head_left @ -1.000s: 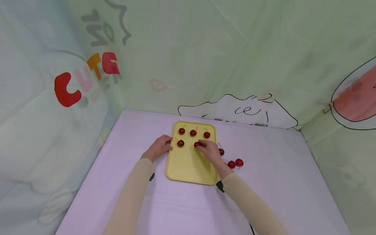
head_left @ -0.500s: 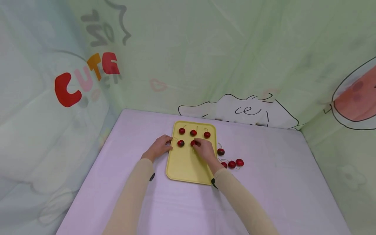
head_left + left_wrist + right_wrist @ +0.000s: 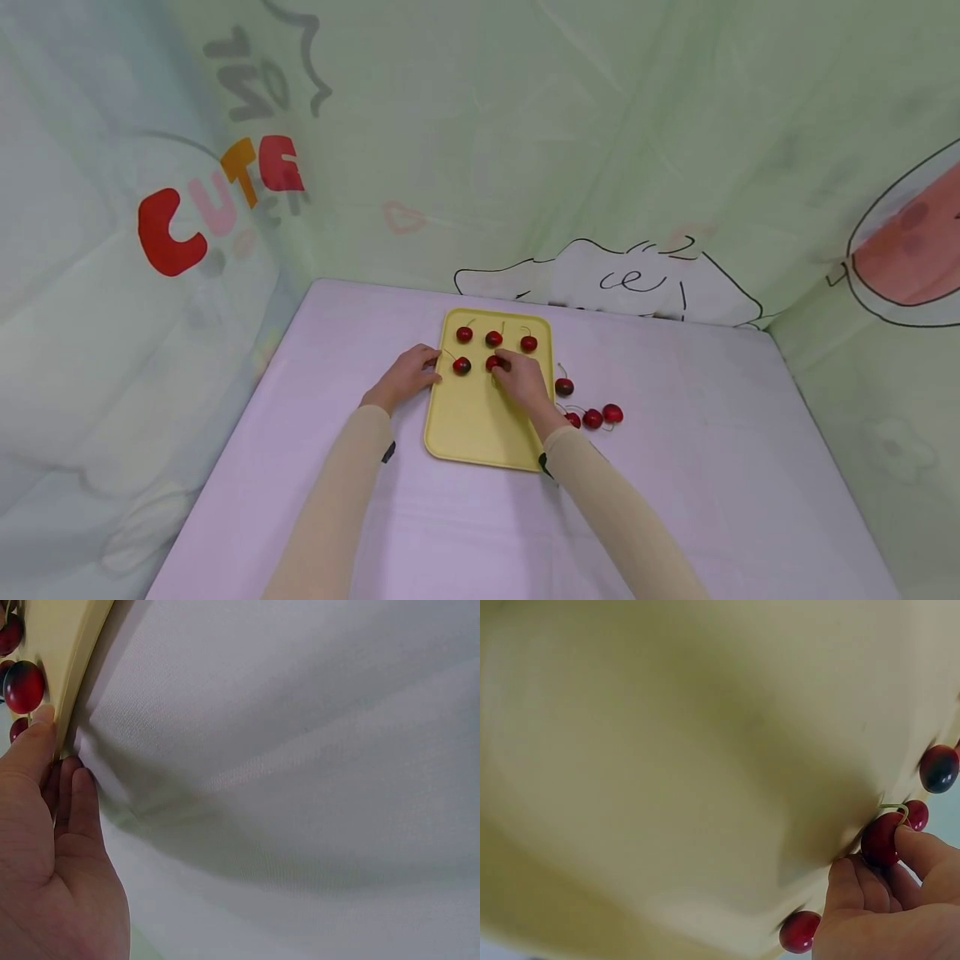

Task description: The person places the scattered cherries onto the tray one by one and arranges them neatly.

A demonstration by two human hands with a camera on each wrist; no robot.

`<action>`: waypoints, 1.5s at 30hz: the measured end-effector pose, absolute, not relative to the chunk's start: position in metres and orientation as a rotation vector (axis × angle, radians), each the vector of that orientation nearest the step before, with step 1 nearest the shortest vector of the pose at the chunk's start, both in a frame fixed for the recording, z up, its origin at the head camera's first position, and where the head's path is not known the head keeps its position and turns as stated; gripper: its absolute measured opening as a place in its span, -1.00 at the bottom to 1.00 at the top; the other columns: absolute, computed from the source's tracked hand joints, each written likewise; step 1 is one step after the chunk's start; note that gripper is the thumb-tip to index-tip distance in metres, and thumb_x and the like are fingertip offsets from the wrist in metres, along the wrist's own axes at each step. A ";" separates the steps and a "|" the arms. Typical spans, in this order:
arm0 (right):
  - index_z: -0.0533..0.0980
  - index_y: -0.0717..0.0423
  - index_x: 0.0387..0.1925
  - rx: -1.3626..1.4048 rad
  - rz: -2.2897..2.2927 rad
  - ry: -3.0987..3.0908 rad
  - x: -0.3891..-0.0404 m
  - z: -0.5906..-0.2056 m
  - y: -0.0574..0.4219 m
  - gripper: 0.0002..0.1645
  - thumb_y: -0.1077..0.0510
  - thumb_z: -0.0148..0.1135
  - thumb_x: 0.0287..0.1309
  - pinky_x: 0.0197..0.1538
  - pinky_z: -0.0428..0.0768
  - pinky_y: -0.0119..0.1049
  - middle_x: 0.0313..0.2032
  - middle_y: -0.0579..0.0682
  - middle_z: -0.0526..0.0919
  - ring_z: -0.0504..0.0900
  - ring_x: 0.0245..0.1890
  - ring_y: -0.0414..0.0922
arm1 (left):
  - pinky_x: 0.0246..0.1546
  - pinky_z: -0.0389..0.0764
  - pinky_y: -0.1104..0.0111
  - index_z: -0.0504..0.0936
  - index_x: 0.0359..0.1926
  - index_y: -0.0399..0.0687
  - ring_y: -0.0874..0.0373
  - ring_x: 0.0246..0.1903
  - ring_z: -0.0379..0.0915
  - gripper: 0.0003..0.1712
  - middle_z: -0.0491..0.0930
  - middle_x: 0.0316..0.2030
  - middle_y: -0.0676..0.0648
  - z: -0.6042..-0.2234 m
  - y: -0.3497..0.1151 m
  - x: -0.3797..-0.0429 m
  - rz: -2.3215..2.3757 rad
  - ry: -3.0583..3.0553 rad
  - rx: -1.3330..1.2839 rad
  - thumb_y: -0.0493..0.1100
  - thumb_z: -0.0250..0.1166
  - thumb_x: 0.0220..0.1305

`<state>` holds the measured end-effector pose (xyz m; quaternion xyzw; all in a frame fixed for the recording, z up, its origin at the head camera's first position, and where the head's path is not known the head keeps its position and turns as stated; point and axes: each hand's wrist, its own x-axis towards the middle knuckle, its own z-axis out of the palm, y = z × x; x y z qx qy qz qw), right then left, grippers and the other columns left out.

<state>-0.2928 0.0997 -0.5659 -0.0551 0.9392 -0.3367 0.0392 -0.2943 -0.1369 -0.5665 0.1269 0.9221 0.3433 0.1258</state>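
A yellow tray [image 3: 468, 429] lies on the table. My left hand [image 3: 407, 375] grips its left edge; in the left wrist view the thumb [image 3: 36, 742] lies over the rim and the fingers are along the outer side. My right hand [image 3: 522, 385] pinches a red cherry [image 3: 881, 840] between thumb and fingers, low over the tray's middle; its green stem curls beside the thumb. Along the tray's far end sit three cherries, the left one [image 3: 464, 334], the middle one [image 3: 493, 339] and the right one [image 3: 528, 343]. Another dark red cherry [image 3: 461, 366] rests near my left fingertips.
Right of the tray, one cherry [image 3: 564, 387] lies close to the rim. Nearer me are three more, including a bright red cherry [image 3: 612, 413]. The table [image 3: 712, 467] has a pale lilac cover, and a printed cloth [image 3: 600, 150] hangs behind it.
My right hand has moved slightly left across the tray with the cherry, then stayed nearly still. Cherries right of the tray have come more into view. The left hand has not moved.
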 end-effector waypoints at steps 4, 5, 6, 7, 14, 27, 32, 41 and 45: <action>0.45 0.19 0.27 -0.150 -1.083 2.859 -0.290 -0.561 0.101 -0.49 0.19 0.21 0.31 0.15 0.54 -0.10 0.12 0.16 0.59 0.55 0.07 0.03 | 0.30 0.35 0.21 0.37 0.35 -0.27 0.01 0.18 0.37 -0.37 0.42 0.20 -0.17 -0.565 -0.135 -0.293 1.003 2.682 0.362 -0.17 0.29 0.33; 0.43 0.19 0.29 -0.149 -1.108 2.846 -0.289 -0.559 0.101 -0.47 0.18 0.20 0.32 0.17 0.53 -0.09 0.14 0.16 0.58 0.55 0.09 0.04 | 0.30 0.35 0.21 0.37 0.35 -0.26 0.01 0.18 0.37 -0.38 0.42 0.21 -0.17 -0.564 -0.135 -0.293 1.004 2.682 0.361 -0.17 0.29 0.33; 0.41 0.19 0.31 -0.149 -1.123 2.837 -0.288 -0.557 0.103 -0.46 0.17 0.19 0.33 0.19 0.52 -0.09 0.16 0.17 0.56 0.54 0.13 0.06 | 0.31 0.35 0.21 0.37 0.35 -0.26 0.01 0.19 0.37 -0.38 0.42 0.21 -0.17 -0.564 -0.135 -0.293 1.003 2.682 0.359 -0.16 0.29 0.33; 0.40 0.19 0.32 -0.148 -1.149 2.823 -0.286 -0.555 0.104 -0.45 0.17 0.19 0.33 0.21 0.51 -0.08 0.18 0.18 0.55 0.53 0.17 0.08 | 0.31 0.35 0.21 0.37 0.35 -0.26 0.01 0.19 0.37 -0.38 0.42 0.21 -0.16 -0.564 -0.135 -0.293 1.003 2.684 0.360 -0.16 0.29 0.33; 0.37 0.26 0.32 -0.117 -1.293 2.766 -0.262 -0.531 0.120 -0.42 0.19 0.20 0.31 0.28 0.43 0.00 0.27 0.25 0.44 0.46 0.23 0.17 | 0.28 0.37 0.20 0.38 0.33 -0.29 0.01 0.16 0.39 -0.39 0.43 0.19 -0.18 -0.563 -0.136 -0.293 1.028 2.678 0.366 -0.19 0.30 0.32; 0.38 0.18 0.31 0.147 -1.667 2.737 -0.209 -0.517 0.191 -0.44 0.11 0.19 0.34 0.28 0.44 -0.19 0.27 0.17 0.45 0.42 0.29 0.05 | 0.19 0.44 0.20 0.38 0.30 -0.32 -0.02 0.07 0.40 -0.39 0.47 0.09 -0.18 -0.561 -0.137 -0.293 1.108 2.632 0.304 -0.24 0.33 0.28; 0.37 -0.05 0.35 0.148 -1.710 2.837 -0.212 -0.566 0.243 -0.35 -0.12 0.22 0.30 0.21 0.47 -0.41 0.30 0.05 0.45 0.42 0.30 -0.07 | 0.17 0.45 0.20 0.37 0.31 -0.30 0.01 0.04 0.40 -0.38 0.47 0.07 -0.16 -0.564 -0.139 -0.294 1.109 2.631 0.293 -0.23 0.33 0.29; 0.32 0.21 0.35 0.348 -1.465 2.837 -0.179 -0.529 0.259 -0.39 0.05 0.14 0.38 0.23 0.43 -0.10 0.29 0.21 0.42 0.40 0.29 0.13 | 0.18 0.45 0.18 0.38 0.28 -0.34 -0.01 0.05 0.40 -0.40 0.47 0.07 -0.19 -0.565 -0.140 -0.293 1.141 2.618 0.319 -0.24 0.33 0.28; 0.30 0.23 0.36 0.363 -1.338 2.834 -0.178 -0.537 0.269 -0.39 0.06 0.12 0.39 0.25 0.45 -0.09 0.31 0.23 0.39 0.39 0.30 0.14 | 0.19 0.44 0.20 0.38 0.28 -0.34 -0.01 0.06 0.40 -0.41 0.46 0.08 -0.19 -0.565 -0.139 -0.294 1.142 2.617 0.337 -0.24 0.33 0.28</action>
